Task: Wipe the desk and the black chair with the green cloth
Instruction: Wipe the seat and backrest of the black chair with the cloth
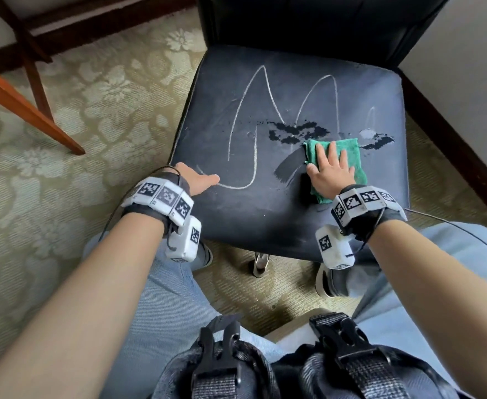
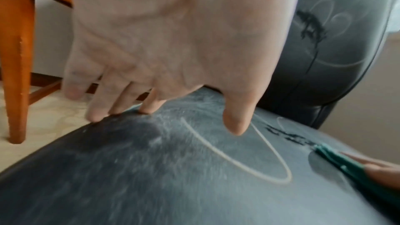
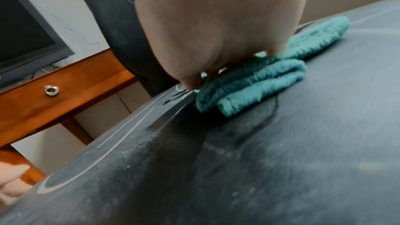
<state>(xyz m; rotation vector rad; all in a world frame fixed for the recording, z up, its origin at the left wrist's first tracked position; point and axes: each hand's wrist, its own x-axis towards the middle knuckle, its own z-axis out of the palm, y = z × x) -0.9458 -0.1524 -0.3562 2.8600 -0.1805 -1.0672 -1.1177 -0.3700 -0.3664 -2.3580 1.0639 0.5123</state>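
From the head camera, the folded green terry cloth (image 1: 334, 165) lies on the right half of the seat of the black padded leather chair (image 1: 265, 203), pressed flat under the right hand (image 1: 330, 171), whose fingers are spread straight over it. The seat is dusty grey, with a looping white chalk line (image 1: 253, 122) drawn across it and dark wet blotches (image 1: 297, 132) just beyond the cloth; a darker wiped streak runs left of the cloth. The left hand (image 1: 200, 181) rests at the seat's left front edge with the thumb lying on top, gripping nothing. A floral beige carpet (image 1: 78, 116) lies beneath, and orange-brown wooden legs of the worktop (image 1: 20, 105) stand at the left.

From the left wrist camera, the left hand (image 2: 173, 49) hangs palm-down, fingertips (image 2: 149, 107) touching the seat edge, thumb just above the surface. The chalk loop (image 2: 238, 151) crosses the dusty seat, and the green cloth (image 2: 337, 160) shows at the right under straight fingers.

From the right wrist camera, the right hand (image 3: 216, 32) bears down on the cloth (image 3: 255, 81), which is bunched in thick teal-green folds. The seat near it looks darker and smeared. A wooden worktop drawer with a metal ring pull (image 3: 52, 90) and a dark flat screen (image 3: 23, 40) stand behind.
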